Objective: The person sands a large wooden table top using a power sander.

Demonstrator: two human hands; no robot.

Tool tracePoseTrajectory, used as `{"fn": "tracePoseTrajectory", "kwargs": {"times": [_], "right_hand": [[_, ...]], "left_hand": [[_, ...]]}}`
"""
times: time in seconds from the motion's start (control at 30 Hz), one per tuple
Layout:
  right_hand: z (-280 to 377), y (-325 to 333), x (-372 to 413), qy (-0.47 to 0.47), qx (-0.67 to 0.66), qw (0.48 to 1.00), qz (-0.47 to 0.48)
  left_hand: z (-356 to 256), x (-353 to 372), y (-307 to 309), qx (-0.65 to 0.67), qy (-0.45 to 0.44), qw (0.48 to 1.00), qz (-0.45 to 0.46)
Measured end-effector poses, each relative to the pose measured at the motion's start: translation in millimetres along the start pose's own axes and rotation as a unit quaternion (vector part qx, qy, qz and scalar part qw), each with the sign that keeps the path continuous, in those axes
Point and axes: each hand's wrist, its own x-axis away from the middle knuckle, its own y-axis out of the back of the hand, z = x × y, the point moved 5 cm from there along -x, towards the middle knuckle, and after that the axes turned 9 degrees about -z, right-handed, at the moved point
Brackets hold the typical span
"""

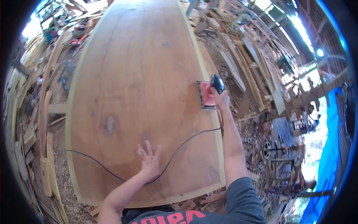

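Note:
A long wooden slab (149, 74) with a paler border lies in front of me. My right hand (221, 98) is wrapped round the handle of a red and black electric sander (207, 95), which rests on the slab near its right edge. Fingers spread, my left hand (150, 161) is on or just over the slab's near part; contact is hard to judge. A thin black cord (182, 143) runs from the sander's side across the wood, passes by my left wrist and reaches the left edge. A pale patch (110, 124) marks the surface left of the middle.
Stacked planks (244, 63) and wood scraps lie along the right side. More long boards (45, 104) stand close on the left, with a tool (63, 80) on the ground there. Wood chips (248, 140) cover the floor. A blue tarp (325, 149) hangs at far right.

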Motion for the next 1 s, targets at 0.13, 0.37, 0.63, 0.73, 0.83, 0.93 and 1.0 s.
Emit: {"fn": "tracePoseTrajectory", "kwargs": {"times": [0.13,0.37,0.63,0.73,0.83,0.93,1.0], "right_hand": [[30,-24,-41,-0.019,-0.024,0.999,0.031],[1,-10,2,-0.001,-0.06,0.994,0.087],[-108,50,172,0.013,-0.036,0.997,0.067],[-118,117,273,0.005,-0.066,0.995,0.073],[-139,164,360,-0.041,-0.127,0.988,0.083],[-166,186,421,-0.051,-0.124,0.99,0.052],[-170,188,431,-0.073,-0.078,0.992,0.067]], "left_hand": [[-1,-2,-5,-0.012,0.01,1.0,0.009],[-1,-2,22,0.009,-0.011,0.998,0.055],[-12,4,42,-0.066,-0.016,0.989,0.134],[-2,-2,22,-0.05,0.003,0.995,0.089],[1,-2,18,-0.015,0.021,0.995,0.093],[5,2,16,0.013,0.013,0.996,0.084],[5,2,17,0.013,0.015,0.997,0.08]]}}
